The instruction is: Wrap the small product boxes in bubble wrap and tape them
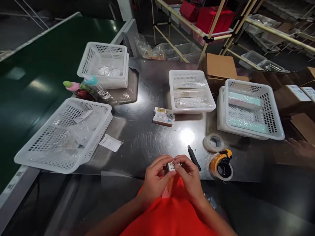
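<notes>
Close to my body, above the table's front edge, my left hand (157,177) and my right hand (189,177) pinch a small white box (171,166) between them. Dark print shows on the end of the box that faces up; much of the rest is hidden by my fingers. Just beyond my right hand lies a black utility knife (194,158). Farther up the table, several slim printed boxes (163,117) lie side by side. An orange and black tape dispenser (221,165) and a roll of clear tape (213,142) are at my right.
White baskets with bubble-wrapped packs (192,93) and teal packs (246,111) stand ahead and right. At left are a basket of plastic bags (66,134), a paper slip (110,143), bottles (91,87) and a green conveyor (41,62). Another person's hand (301,147) is at the right edge.
</notes>
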Motion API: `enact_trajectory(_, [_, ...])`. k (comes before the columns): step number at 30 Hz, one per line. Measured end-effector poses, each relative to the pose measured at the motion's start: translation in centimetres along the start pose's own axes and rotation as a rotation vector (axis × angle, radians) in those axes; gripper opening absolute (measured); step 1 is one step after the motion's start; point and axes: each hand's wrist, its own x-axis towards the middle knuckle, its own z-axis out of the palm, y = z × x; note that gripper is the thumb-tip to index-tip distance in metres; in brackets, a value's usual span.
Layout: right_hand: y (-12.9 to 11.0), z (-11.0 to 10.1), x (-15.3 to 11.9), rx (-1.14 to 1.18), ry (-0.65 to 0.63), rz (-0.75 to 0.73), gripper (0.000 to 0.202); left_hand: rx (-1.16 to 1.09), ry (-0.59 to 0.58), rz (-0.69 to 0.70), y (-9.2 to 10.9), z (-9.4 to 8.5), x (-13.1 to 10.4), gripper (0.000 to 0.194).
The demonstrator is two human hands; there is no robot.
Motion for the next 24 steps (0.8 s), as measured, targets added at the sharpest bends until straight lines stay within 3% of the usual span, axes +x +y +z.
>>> enact_trajectory(5, [-0.3,0.1,0.0,0.007,0.036,0.028,0.009,-0.017,0.012,-0.012,-0.2,0.3,-0.2,0.02])
enact_trajectory(7, [-0.6,0.2,0.1,0.054,0.078,0.062,0.017,-0.025,0.012,-0.019,-0.2,0.3,-0.3,0.022])
enact_trajectory(16, [-1.7,-0.1,1.2,0.196,0.077,0.358,0.031,-0.018,-0.047,-0.001,0.6,0.5,-0.3,0.023])
enact_trajectory(24, [-0.8,0.2,2.0,0.292,-0.005,0.531,0.023,-0.123,-0.008,-0.342,0.5,0.8,0.7,0.025])
